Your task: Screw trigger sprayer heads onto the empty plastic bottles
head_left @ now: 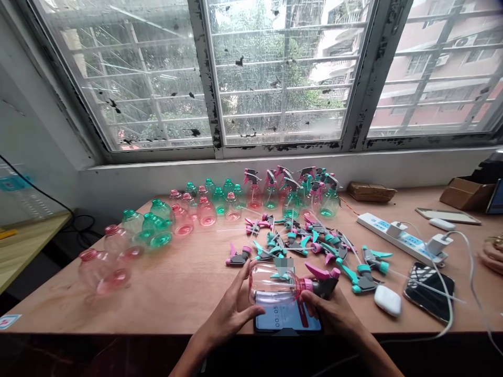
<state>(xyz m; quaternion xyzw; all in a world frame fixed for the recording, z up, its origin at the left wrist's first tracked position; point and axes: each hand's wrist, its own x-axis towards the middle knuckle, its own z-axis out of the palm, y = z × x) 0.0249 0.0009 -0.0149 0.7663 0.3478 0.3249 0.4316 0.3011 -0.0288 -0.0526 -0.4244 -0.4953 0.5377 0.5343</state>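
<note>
A clear pink spray bottle [269,288] lies on its side in the air near the table's front edge, its base to the left. My left hand [234,309] wraps round the base end. At the neck, my right hand [332,309] grips the pink collar of the grey-and-pink trigger sprayer [324,283], which sits on the bottle mouth. Below the bottle is a phone [271,320] with a timer on its screen, partly covered. Just beyond my hands lies a heap of loose trigger sprayers [293,241], pink-grey and teal-grey, with thin tubes.
Open pink and green bottles [206,212] stand at the left and back of the table. Bottles with sprayers [293,201] stand by the wall. On the right are a power strip [401,238], a white earbud case [387,300], a dark phone [429,290] and cables.
</note>
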